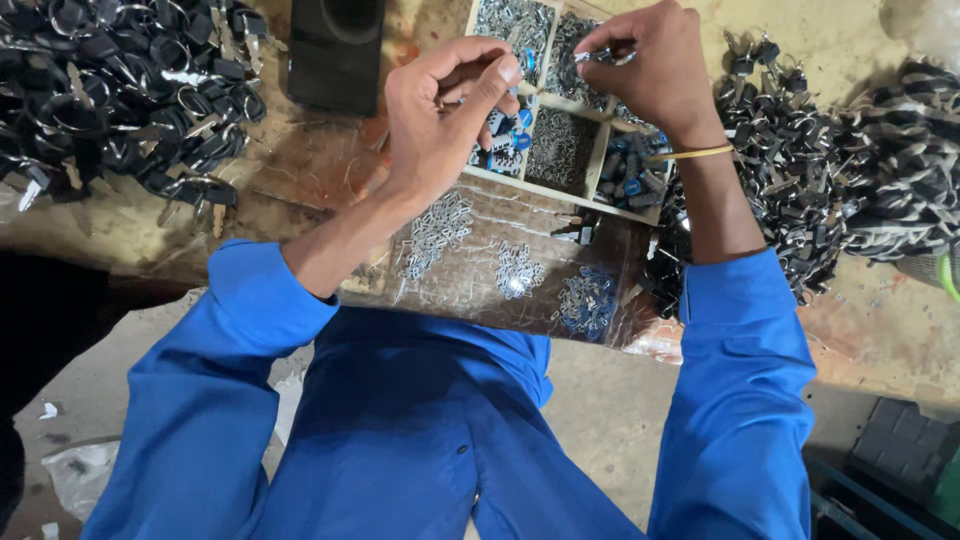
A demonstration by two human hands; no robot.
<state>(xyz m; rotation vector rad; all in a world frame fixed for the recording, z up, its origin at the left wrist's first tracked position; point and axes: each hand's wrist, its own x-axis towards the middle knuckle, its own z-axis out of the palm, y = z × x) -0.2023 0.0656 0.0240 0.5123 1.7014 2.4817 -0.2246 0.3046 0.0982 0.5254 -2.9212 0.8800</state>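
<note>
Right hand apparently pinches small metal piece.

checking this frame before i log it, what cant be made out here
All in the head view:
- Small metal piece pinched in the right hand: fingers cover most of it.
- Left hand: curled fingers hide whatever it holds.
- Wooden compartment tray: top cut off by the frame edge, hands cover part; contents too small to tell.
- Black box: top cut off.

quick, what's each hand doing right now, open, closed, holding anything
Left hand: fingers curled closed, apparently pinching something too small to identify.
Right hand: closed, pinching a small metal part.
</note>
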